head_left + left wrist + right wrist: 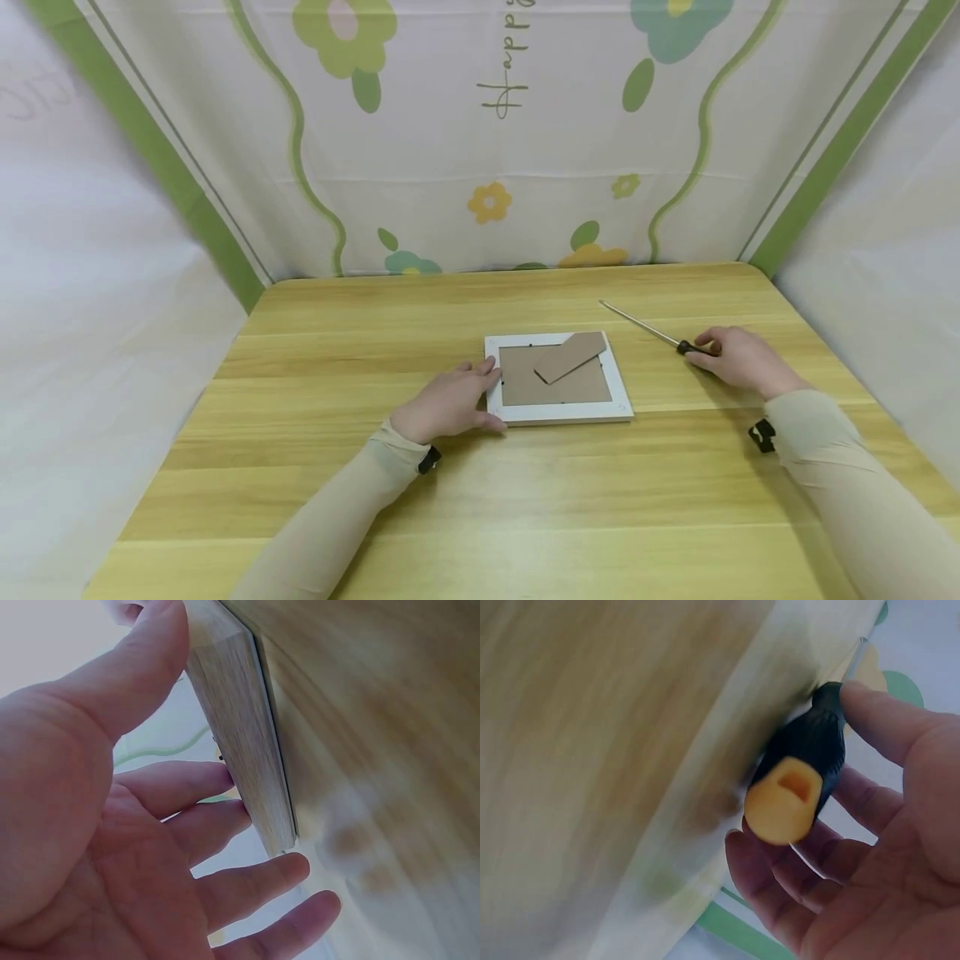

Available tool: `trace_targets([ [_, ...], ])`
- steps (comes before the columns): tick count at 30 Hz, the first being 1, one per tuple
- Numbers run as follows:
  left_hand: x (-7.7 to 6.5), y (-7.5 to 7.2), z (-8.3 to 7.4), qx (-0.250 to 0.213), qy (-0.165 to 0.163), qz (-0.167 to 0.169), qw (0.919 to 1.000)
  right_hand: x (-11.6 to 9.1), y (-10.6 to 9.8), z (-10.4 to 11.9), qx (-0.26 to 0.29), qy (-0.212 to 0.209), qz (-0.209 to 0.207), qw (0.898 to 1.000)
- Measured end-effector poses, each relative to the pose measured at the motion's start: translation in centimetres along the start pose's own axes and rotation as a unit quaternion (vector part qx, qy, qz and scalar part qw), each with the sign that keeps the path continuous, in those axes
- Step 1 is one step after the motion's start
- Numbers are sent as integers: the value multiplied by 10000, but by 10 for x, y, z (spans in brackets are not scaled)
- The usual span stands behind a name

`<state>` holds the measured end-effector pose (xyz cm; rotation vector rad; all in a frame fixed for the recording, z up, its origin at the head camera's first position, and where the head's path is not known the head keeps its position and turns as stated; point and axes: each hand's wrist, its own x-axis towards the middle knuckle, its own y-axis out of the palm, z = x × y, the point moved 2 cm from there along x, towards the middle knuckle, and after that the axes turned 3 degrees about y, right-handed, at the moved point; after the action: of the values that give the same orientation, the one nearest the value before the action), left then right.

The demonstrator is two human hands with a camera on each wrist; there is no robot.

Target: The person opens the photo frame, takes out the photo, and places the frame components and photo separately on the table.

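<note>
We've L hand (448, 402) spread against white rectangular wooden frame (562, 412), back-up on yellow wood-grain table (525, 500); R hand (742, 358) pinches black-and-yellow-handled metal screwdriver (802, 754) (brown cardboard backing (558, 392) in; prob. most work's left).

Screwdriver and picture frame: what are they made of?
Screwdriver: shiny, silvery shaft, probably steel; moulded-looking handle, likely plastic. Picture frame: grain on its side suggests wood or wood-look wrap; white back seems coated. Matte brown backing board: probably fibreboard or cardboard.
</note>
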<state>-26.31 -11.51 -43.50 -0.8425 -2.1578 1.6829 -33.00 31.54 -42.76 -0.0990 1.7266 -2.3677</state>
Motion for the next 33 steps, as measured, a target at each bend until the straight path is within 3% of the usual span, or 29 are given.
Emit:
trace_targets([
  [18, -2, 1, 1, 36, 93, -74, 9999, 4, 4, 6, -398, 151, 137, 9990],
  [26, -1, 2, 2, -59, 66, -46, 10000, -7, -5, 12, -95, 645, 439, 9969],
  [33, -2, 1, 1, -116, 40, -54, 9999, -21, -13, 32, 290, 688, 242, 9969],
])
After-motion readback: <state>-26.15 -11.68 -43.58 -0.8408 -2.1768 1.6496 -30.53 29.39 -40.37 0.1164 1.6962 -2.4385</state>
